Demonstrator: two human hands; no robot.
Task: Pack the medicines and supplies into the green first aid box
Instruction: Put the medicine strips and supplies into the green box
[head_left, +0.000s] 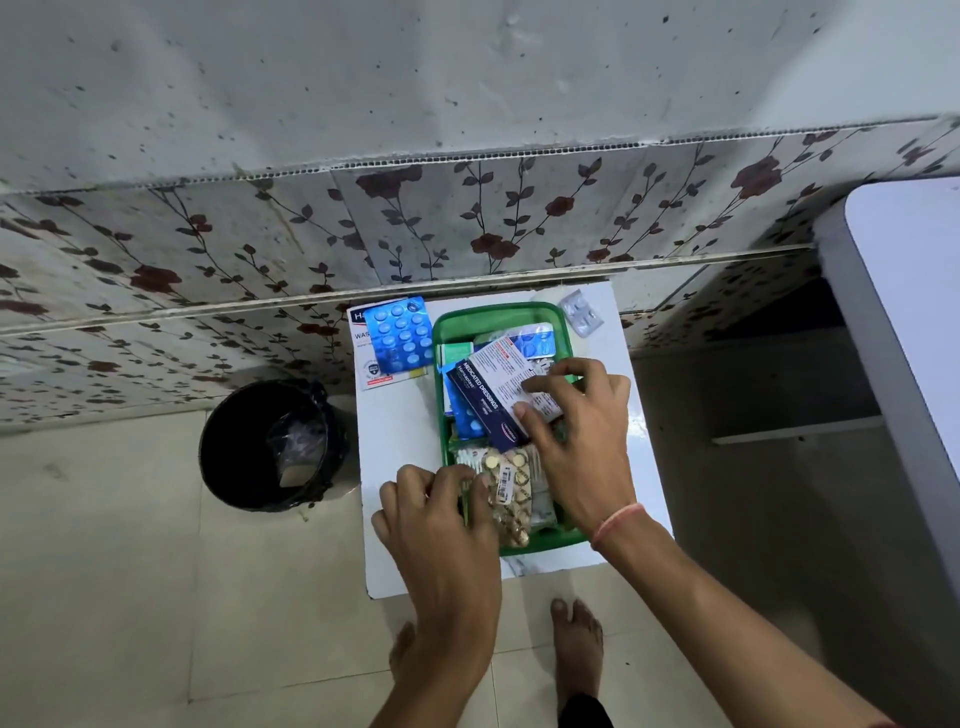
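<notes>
The green first aid box (493, 317) stands open on a small white table (400, 441), filled with blister strips and packets. My right hand (576, 431) is shut on a blue and white "medicated dressings" carton (480, 397), which lies tilted across the box's middle. My left hand (441, 525) rests on the box's near left rim, fingers curled against a strip of yellowish tablets (511, 493). Left of the box, a blue blister pack (402, 335) lies on a white packet (374, 371). A silver blister strip (582, 313) lies at the far right corner.
A black waste bin (270, 447) stands on the floor left of the table. A floral-tiled wall (467, 228) runs just behind it. A white surface (904, 312) juts in at the right. My bare feet (576, 639) are under the table's near edge.
</notes>
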